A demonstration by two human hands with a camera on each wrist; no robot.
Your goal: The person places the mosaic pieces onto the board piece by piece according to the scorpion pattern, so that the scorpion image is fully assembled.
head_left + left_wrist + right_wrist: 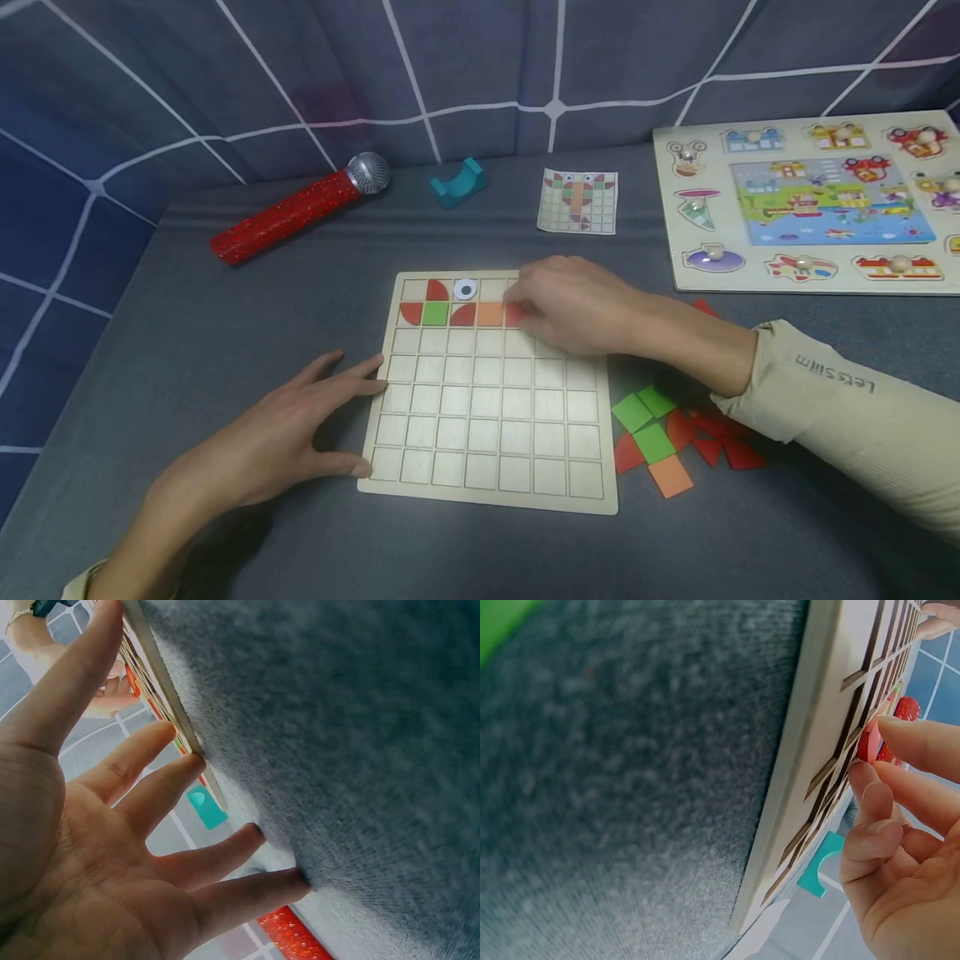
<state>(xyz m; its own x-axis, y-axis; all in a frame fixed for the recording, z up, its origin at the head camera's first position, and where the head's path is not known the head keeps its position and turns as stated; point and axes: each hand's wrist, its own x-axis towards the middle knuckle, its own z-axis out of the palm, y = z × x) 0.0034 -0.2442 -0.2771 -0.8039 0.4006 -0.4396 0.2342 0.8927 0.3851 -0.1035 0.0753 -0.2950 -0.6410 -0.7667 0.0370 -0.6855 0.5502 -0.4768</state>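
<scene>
A wooden grid board (483, 433) lies flat on the grey cloth. Along its top two rows are red curved pieces (437, 290), a green square (435, 314), an orange square (490, 314) and a white eye disc (465, 289). Over the upper right of the board, my right hand (585, 310) pinches a red piece (868, 742) between thumb and fingers, at the second-row cell right of the orange square. The piece's full outline is hidden. My left hand (273, 437) is spread, its fingertips and thumb touching the board's left edge.
Loose green squares (654, 442), red pieces (628, 452) and an orange square (671, 477) lie right of the board. Behind are a red microphone (292, 218), a teal curved block (459, 183), a printed pattern card (551, 218) and a wooden peg puzzle (825, 265).
</scene>
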